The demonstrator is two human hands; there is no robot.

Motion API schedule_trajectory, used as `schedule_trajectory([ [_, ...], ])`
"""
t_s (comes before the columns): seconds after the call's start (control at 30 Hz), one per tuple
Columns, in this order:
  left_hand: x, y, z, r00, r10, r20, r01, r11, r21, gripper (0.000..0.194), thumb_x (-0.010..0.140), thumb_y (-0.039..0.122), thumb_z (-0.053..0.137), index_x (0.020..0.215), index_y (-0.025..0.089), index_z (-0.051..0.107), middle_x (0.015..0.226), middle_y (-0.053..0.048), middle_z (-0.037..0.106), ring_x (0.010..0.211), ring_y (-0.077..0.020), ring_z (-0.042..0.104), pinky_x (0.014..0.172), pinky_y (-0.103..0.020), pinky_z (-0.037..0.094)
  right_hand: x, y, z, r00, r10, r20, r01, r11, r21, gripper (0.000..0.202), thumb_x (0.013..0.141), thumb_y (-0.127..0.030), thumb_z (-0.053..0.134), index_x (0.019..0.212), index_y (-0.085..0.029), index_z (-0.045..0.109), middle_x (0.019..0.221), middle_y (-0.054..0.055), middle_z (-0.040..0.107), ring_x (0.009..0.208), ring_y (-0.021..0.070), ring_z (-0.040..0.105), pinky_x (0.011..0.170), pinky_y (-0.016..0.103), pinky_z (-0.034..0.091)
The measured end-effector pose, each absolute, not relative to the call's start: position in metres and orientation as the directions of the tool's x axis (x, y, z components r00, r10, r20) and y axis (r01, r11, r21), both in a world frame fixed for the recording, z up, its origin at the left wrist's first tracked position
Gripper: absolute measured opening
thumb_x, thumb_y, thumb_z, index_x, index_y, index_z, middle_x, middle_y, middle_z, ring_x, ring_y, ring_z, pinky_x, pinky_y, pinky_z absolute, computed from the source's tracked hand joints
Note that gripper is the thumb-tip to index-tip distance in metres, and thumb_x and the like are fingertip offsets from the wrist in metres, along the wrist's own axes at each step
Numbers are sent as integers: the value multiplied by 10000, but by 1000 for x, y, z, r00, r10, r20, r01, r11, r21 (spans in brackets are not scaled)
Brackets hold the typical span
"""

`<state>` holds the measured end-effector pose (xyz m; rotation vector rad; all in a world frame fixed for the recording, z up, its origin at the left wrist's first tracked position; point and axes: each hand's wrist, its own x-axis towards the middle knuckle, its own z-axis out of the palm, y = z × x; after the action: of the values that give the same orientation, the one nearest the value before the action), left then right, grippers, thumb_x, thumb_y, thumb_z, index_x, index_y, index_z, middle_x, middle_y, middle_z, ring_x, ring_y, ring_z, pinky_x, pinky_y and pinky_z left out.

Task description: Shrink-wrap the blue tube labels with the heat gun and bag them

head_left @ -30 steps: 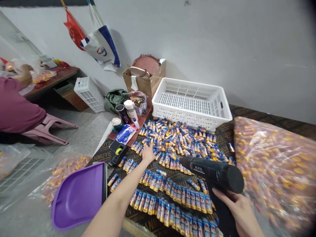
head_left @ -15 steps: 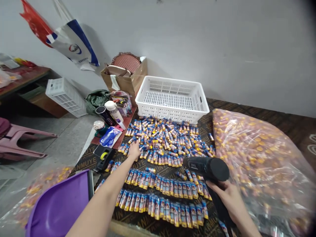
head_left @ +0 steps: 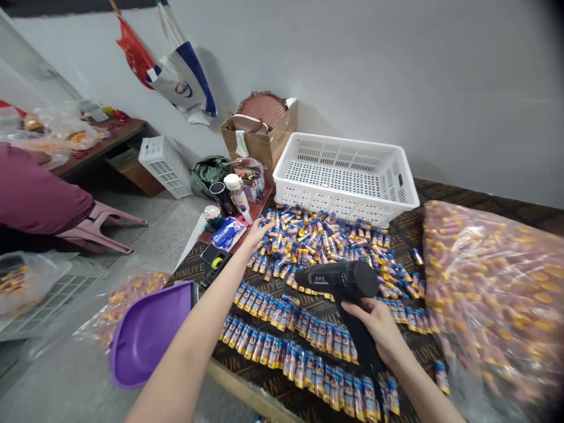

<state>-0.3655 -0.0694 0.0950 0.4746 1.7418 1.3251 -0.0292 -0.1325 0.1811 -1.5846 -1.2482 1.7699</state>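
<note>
The right grip [head_left: 381,326] is wrapped around the black blower [head_left: 346,279] over 2 long tube rows [head_left: 299,369] by the counter's [head_left: 251,392] front edge, which a low swing could scatter, while the left grip [head_left: 255,236] reaches into the loose pile [head_left: 324,242], its hold unclear.

My left hand [head_left: 255,234]: bare, fingers [head_left: 267,225] slim, tips hard to see. My left arm [head_left: 205,332]: bare, long, thicker near elbow. My right hand [head_left: 374,322]: bare, some fingers hidden. My right arm [head_left: 420,382]: bare, slim at wrist.
</note>
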Motion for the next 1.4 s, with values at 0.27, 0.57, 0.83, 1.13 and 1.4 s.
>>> schedule_trajectory([
  [0.27,-434,-204,122,-736,597,-319,-116,352,929,406,565,366,715,908,162,636,914,-66,654,943,-212,569,847,-329,419,-104,-124,178,-389,776,-497,174,-468,-867,335,549,-322,763,812,-119,718,833,83,722,701,193,622,647,275,459],
  [0.57,-426,-349,84,-791,426,-439,-235,450,861,497,535,437,697,908,117,628,828,-71,677,807,-192,603,770,-310,443,-153,-131,161,-409,772,-486,120,-483,-867,347,502,-297,784,794,-125,714,786,68,716,649,170,598,617,270,446],
  [0.83,-396,-395,53,-750,341,-566,-383,473,793,512,507,456,686,887,120,617,801,-77,690,785,-204,630,743,-312,467,-179,-134,150,-414,811,-414,28,-443,-896,334,492,-309,793,768,-139,711,766,53,711,658,163,595,629,273,456],
  [1.13,-384,-388,32,-710,475,-519,-259,510,820,516,568,475,658,927,107,615,856,-95,697,828,-221,643,770,-321,486,-152,-137,173,-453,767,-454,201,-408,-891,408,538,-368,775,857,-124,707,869,91,716,733,208,633,663,294,481],
  [1.4,-350,-313,39,-601,783,-161,420,481,769,296,777,339,483,973,157,610,975,-101,672,894,-211,632,824,-346,481,-64,-139,206,-392,785,-480,347,-357,-867,449,615,-424,737,969,-153,693,977,85,705,959,267,628,836,352,494],
])
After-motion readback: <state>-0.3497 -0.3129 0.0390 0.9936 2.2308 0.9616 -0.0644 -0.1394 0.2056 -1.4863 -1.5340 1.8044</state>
